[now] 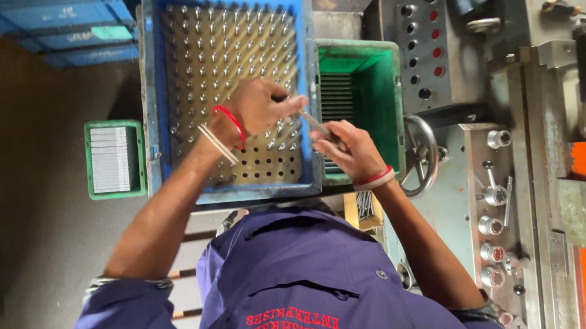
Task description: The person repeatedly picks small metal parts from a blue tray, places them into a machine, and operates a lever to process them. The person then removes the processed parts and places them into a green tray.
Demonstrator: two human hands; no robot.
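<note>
My left hand, with a red thread and pale bands at the wrist, hovers over a blue tray. The tray holds a perforated plate with several upright metal pins. The hand's fingers are curled and pinch one end of a thin metal pin. My right hand, with a red and a white band at the wrist, grips the pin's other end by the tray's right wall. Both hands meet over the tray's near right corner.
A green crate with stacked metal parts stands right of the tray. A smaller green box lies to the left. On the right is a machine with a button panel and a handwheel. Blue crates sit behind.
</note>
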